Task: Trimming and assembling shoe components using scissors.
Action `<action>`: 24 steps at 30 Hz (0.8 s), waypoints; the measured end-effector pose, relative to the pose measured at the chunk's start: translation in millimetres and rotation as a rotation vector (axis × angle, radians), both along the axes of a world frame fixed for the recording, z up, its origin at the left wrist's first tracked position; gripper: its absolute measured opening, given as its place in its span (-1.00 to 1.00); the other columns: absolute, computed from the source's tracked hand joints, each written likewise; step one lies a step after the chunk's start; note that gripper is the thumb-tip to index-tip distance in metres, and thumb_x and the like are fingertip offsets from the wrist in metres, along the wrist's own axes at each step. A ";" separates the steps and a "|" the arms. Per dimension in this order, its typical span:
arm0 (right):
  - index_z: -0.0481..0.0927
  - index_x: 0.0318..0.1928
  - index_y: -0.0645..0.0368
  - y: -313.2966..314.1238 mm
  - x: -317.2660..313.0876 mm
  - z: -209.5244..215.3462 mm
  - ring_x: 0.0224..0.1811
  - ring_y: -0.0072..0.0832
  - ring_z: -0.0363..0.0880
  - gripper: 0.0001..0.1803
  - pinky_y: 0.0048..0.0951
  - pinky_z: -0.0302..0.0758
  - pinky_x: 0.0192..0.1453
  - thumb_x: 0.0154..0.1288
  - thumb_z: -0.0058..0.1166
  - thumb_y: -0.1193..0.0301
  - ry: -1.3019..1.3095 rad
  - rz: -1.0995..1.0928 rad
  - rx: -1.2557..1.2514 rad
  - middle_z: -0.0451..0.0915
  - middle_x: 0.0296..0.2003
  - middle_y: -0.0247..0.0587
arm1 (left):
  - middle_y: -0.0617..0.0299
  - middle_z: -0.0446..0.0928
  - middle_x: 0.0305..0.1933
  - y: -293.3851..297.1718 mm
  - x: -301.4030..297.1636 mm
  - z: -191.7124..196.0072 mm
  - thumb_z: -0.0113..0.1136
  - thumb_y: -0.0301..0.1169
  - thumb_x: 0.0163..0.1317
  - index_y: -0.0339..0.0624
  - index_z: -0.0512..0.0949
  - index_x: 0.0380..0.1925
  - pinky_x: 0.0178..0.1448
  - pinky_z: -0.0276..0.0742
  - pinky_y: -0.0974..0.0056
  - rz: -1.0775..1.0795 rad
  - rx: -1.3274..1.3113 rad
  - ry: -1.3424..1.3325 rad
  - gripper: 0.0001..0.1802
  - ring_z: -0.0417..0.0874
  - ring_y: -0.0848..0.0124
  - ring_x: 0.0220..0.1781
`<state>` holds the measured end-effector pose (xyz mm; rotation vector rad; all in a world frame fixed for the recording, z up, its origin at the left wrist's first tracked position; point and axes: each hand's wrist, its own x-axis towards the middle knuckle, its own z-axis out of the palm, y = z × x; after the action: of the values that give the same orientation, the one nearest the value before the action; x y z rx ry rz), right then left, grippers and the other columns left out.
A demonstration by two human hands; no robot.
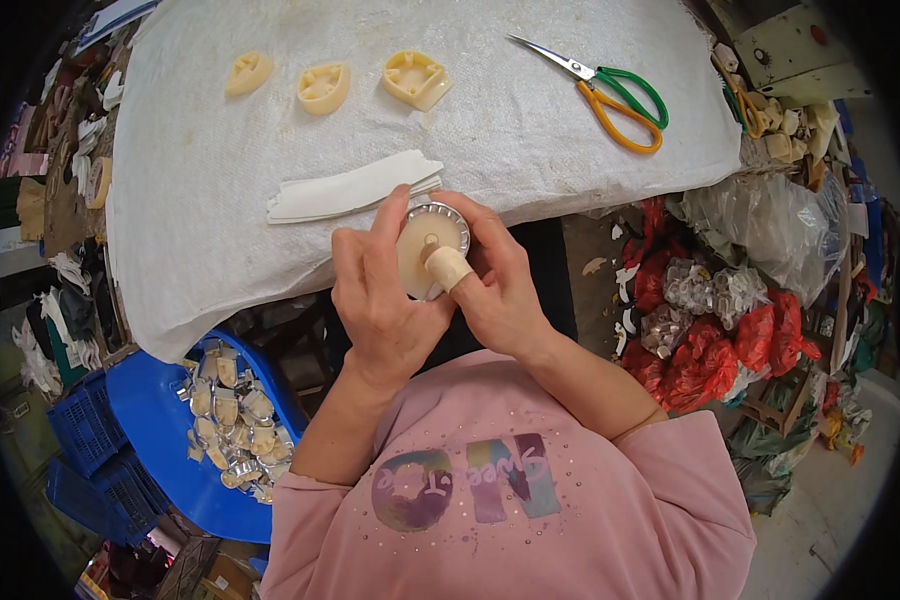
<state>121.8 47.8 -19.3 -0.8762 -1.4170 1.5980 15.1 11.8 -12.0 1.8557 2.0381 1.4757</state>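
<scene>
Looking at this cream silver-rimmed piece (412, 262), I'd guess light, stiff, kinda slick, so grab the rim (460, 224); left hand (382, 298) and right hand (503, 292) both have fingers clamped on it, beside the white strips (355, 190) at the counter (530, 170) edge.

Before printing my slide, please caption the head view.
Left hand and right hand hold a round silver-rimmed cream piece near flat white strips on white woven sheeting.
</scene>
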 end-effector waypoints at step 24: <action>0.48 0.07 0.22 152.1 133.7 -10.0 0.04 -0.12 0.45 -0.57 -0.25 0.44 0.09 0.11 -0.02 0.62 -0.934 -0.406 0.851 0.51 -0.05 0.00 | -0.23 0.36 0.16 4.8 -40.9 -11.2 0.47 -0.26 -0.03 -0.32 0.17 0.21 0.19 0.49 0.17 -0.670 -0.214 -1.637 -0.12 0.48 0.13 0.18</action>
<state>255.5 199.9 -29.2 -1.2910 -2.0962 0.1317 -25.8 16.6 -23.2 0.5102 0.6219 1.4858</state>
